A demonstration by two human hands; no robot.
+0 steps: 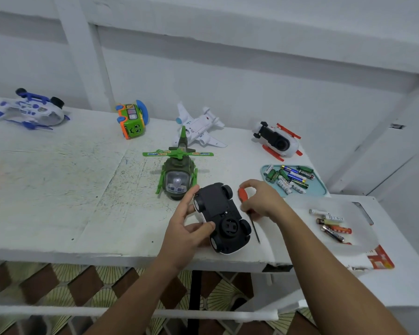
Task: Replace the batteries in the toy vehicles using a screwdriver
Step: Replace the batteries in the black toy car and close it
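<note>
White table (58, 189): left hand (186, 228) grips upturned black toy car (218, 209); right hand (264, 199) apparently pinches orange-handled screwdriver (242, 195).

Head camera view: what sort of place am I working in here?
Likely a makeshift home workbench: a scuffed white table against a plain wall, patterned floor tiles below, and a teal tray of batteries.

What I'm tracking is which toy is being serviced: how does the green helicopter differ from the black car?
The green helicopter stands upright on its skids; the black car is turned underside up. No hand holds the helicopter; the left hand grips the car while the right hand holds the screwdriver beside it. Both are toys near the front edge of the table.
</note>
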